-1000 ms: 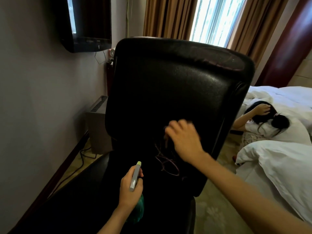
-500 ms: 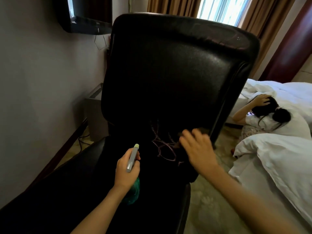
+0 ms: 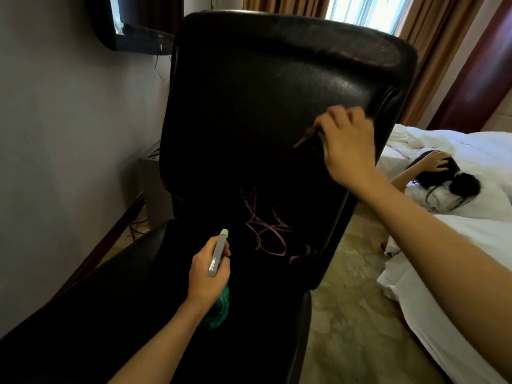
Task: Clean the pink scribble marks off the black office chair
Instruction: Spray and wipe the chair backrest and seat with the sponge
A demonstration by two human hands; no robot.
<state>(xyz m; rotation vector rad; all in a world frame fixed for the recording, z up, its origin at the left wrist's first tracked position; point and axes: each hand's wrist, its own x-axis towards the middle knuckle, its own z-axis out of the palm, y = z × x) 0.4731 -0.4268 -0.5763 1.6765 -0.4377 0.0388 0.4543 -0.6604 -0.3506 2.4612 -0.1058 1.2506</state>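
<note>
The black office chair (image 3: 249,92) fills the middle of the view, its backrest facing me. Pink scribble marks (image 3: 268,231) cross the lower backrest, and fainter pink lines (image 3: 360,48) show along its top edge. My left hand (image 3: 207,275) grips a spray bottle (image 3: 217,253) with a grey head and a teal body, its nozzle pointing up toward the scribble from just left of it. My right hand (image 3: 349,145) presses on the upper right of the backrest, its fingers curled round what looks like a dark cloth (image 3: 304,138).
A white bed (image 3: 457,245) stands close on the right with a person (image 3: 443,178) lying on it. The wall on the left carries a TV (image 3: 133,29). A grey unit (image 3: 152,184) and cables (image 3: 135,225) sit below it. Patterned carpet (image 3: 354,314) lies between chair and bed.
My right hand has moved from beside the lower scribble up to the backrest's upper right. My left hand has kept the bottle in about the same place.
</note>
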